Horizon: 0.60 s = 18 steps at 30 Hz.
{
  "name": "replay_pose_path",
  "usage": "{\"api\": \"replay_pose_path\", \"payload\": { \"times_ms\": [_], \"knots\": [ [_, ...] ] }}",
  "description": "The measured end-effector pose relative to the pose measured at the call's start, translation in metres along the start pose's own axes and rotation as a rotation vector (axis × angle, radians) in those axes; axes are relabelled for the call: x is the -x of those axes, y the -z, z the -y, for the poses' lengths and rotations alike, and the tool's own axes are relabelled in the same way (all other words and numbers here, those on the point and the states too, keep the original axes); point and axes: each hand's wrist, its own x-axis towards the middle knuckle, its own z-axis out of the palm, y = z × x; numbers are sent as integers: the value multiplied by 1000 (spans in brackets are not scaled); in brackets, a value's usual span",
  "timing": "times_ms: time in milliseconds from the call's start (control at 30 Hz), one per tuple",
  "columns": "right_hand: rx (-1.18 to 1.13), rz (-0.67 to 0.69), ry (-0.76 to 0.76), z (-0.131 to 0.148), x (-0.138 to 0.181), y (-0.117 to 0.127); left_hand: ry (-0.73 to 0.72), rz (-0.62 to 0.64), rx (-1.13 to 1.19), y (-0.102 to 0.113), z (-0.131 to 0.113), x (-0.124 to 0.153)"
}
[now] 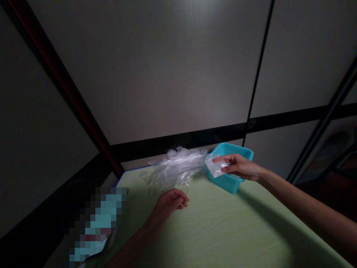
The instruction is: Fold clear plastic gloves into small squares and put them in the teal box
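Note:
My right hand (240, 166) pinches a small flat packet of folded clear plastic (214, 166) between thumb and fingers. The packet is at the near left rim of a turquoise plastic basket (225, 184), and my hand is over the basket's opening. What lies inside the basket is mostly hidden by the hand. Left of the basket, a crumpled heap of clear plastic bags (175, 165) lies at the table's far edge. My left hand (171, 201) is just in front of that heap, its fingers curled in loosely with nothing visible in them.
The light green table (217, 227) has a blue edge at the far left. A blurred-out turquoise item (103, 219) lies along its left side. Behind the table stand pale cabinet panels (167, 82) with a black horizontal band (178, 139). Dark furniture is at the right.

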Motion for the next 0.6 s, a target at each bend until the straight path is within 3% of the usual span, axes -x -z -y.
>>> {"api": "replay_pose_path", "payload": {
  "times_ms": [267, 600],
  "knots": [
    [-30, -50, 12, -1, -3, -9, 114, 96, 169, -43, 6, -25],
    [-44, -299, 133, 16, 15, 30, 217, 56, 427, -86, 0, -66]
  ]
}}
